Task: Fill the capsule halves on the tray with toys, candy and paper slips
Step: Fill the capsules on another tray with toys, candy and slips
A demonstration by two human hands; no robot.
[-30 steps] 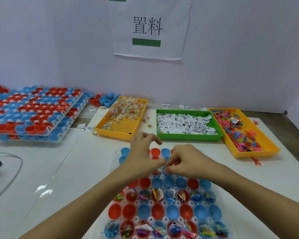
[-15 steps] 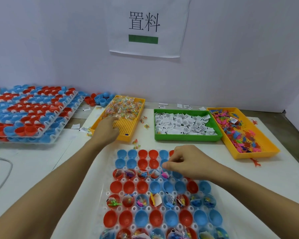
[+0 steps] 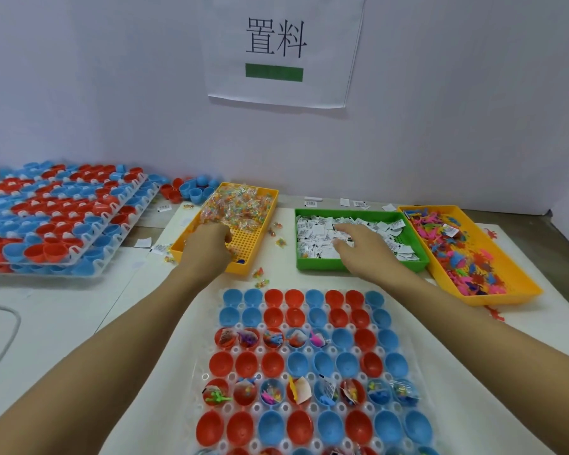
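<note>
A clear tray of red and blue capsule halves lies in front of me; some rows hold toys, candy and slips, others are bare. My left hand is in the yellow candy bin, fingers curled into the wrapped candies. My right hand lies over the green bin, fingers stretched onto the paper slips. The yellow toy bin with small plastic toys sits at the right.
Stacked trays of capsule halves fill the left side. Loose capsule halves lie behind the candy bin. Stray candies and slips dot the table. A white cable curves at the left edge.
My left hand has gone further into the candy bin. My right hand left the capsule tray and reached forward into the green slip bin.
</note>
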